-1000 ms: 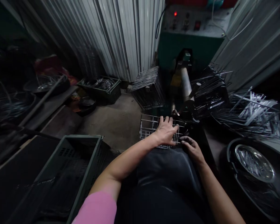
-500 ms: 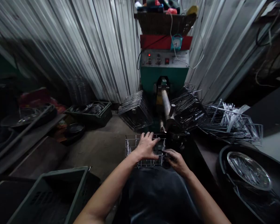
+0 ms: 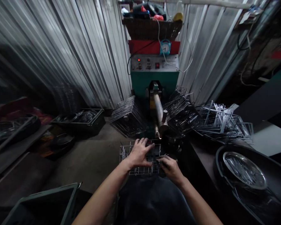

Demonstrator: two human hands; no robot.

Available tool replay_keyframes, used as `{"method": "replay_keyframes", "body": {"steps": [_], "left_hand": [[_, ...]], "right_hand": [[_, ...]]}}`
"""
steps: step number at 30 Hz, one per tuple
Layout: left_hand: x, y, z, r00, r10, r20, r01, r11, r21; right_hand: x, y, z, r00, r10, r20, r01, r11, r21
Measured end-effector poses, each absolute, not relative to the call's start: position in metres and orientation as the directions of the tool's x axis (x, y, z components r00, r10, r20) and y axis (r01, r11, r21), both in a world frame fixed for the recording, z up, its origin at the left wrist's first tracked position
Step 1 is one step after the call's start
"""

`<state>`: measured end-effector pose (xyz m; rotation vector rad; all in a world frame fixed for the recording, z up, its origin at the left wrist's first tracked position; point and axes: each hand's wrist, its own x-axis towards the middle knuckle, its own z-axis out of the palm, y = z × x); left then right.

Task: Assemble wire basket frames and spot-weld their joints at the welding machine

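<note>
A wire basket (image 3: 124, 155), an open grid of thin metal rods, is held low in front of my dark apron. Across its top lies my left hand (image 3: 138, 153), fingers over the far side and thumb stretched toward the right, gripping the frame. At the basket's right side my right hand (image 3: 169, 166) has its fingers pinched together; what they hold is too small and dark to make out. Just beyond both hands is the tip of a machine's metal arm (image 3: 159, 109), apart from the basket.
The green machine (image 3: 154, 76) stands ahead, its red lamp lit. Wire frames (image 3: 127, 117) are stacked at its left and more wire frames (image 3: 184, 114) at its right. A steel bowl (image 3: 244, 170) of metal pieces is at right, a plastic crate (image 3: 49, 191) at lower left.
The view has shifted, so the machine and surroundings sit farther left and a little lower. Both hands keep nearly the same hold at the basket.
</note>
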<state>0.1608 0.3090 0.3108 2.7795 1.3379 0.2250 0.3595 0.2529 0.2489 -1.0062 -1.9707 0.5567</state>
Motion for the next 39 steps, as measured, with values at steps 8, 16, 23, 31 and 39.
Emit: {"method": "replay_keyframes", "body": {"steps": [8, 16, 23, 31, 39], "left_hand": [[0.165, 0.321, 0.313, 0.628, 0.771, 0.104, 0.762, -0.637, 0.118], [0.173, 0.336, 0.318, 0.596, 0.796, 0.103, 0.785, -0.605, 0.135], [0.170, 0.341, 0.312, 0.611, 0.783, 0.113, 0.765, -0.621, 0.172], [0.177, 0.373, 0.308, 0.581, 0.807, 0.109, 0.780, -0.590, 0.208], [0.180, 0.375, 0.309, 0.563, 0.823, 0.073, 0.781, -0.559, 0.279]], "right_hand": [[0.360, 0.260, 0.257, -0.286, 0.811, 0.510, 0.474, 0.582, -0.661], [0.367, 0.282, 0.254, -0.302, 0.812, 0.500, 0.473, 0.582, -0.661], [0.361, 0.279, 0.255, -0.271, 0.816, 0.510, 0.486, 0.574, -0.660], [0.365, 0.306, 0.261, -0.233, 0.800, 0.553, 0.511, 0.584, -0.631], [0.366, 0.310, 0.265, -0.211, 0.817, 0.536, 0.516, 0.559, -0.649]]}}
